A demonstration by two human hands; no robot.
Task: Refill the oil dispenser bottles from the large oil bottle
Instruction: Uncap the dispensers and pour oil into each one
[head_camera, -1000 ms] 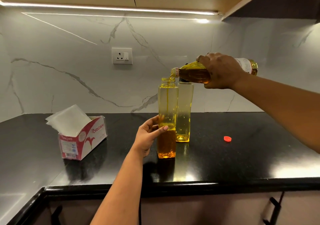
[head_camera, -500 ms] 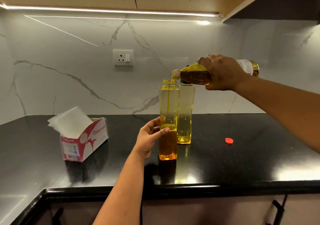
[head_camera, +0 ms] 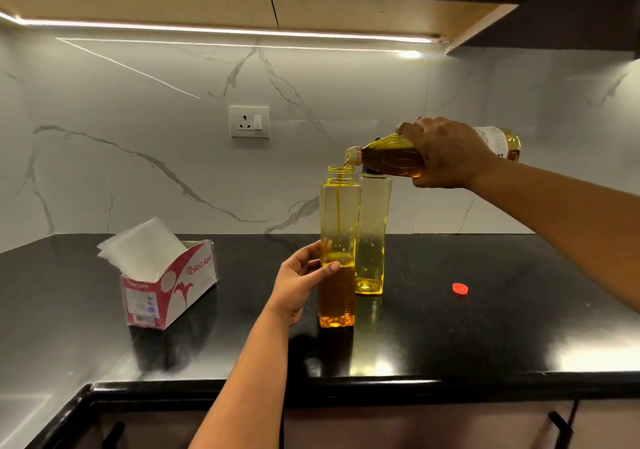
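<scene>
Two tall clear dispenser bottles stand on the black counter [head_camera: 485, 337]. The near dispenser bottle [head_camera: 338, 213] has its mouth uncovered and amber oil filling about its lower third. My left hand [head_camera: 299, 280] grips its lower part. The far dispenser bottle [head_camera: 373, 227] carries a dark cap and holds only a thin layer of oil. My right hand [head_camera: 446, 152] holds the large oil bottle [head_camera: 391, 157] tipped nearly level, spout over the near bottle's mouth. A thin stream of oil runs down into it.
A red bottle cap [head_camera: 460, 288] lies on the counter to the right of the bottles. A pink and white tissue box [head_camera: 173, 284] sits at the left. The marble wall with a power socket [head_camera: 249, 121] rises behind. Cabinet handles show below the counter edge.
The oil level in the near dispenser bottle has risen a little. Both hands and the large bottle keep the same pose.
</scene>
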